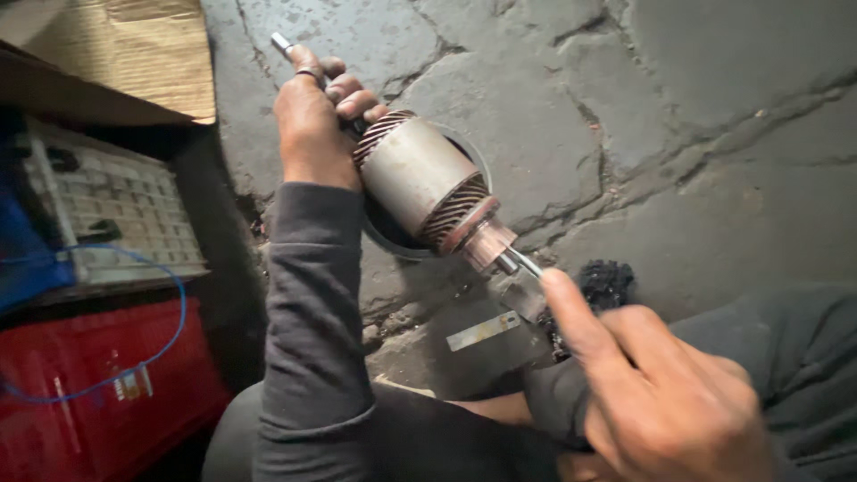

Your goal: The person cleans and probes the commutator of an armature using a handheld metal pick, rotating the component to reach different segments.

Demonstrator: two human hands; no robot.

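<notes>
Left hand [312, 125] fingers clamped on shaft of motor armature [424, 183], held tilted over cracked stone floor [696, 116]. Right hand [661, 393] pinches thin metal blade [525, 264] vs commutator end, likely mid-scrape; next stroke needs steady tip. Open floor to right; red crate [98, 393], cardboard crowd left

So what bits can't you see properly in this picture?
Head view:
- Tool in the right hand: mostly hidden by the fingers.
- Rotor shaft: covered by the left hand.
- Round ring behind the rotor: mostly blocked.
- Red box: cut by the edge.
</notes>
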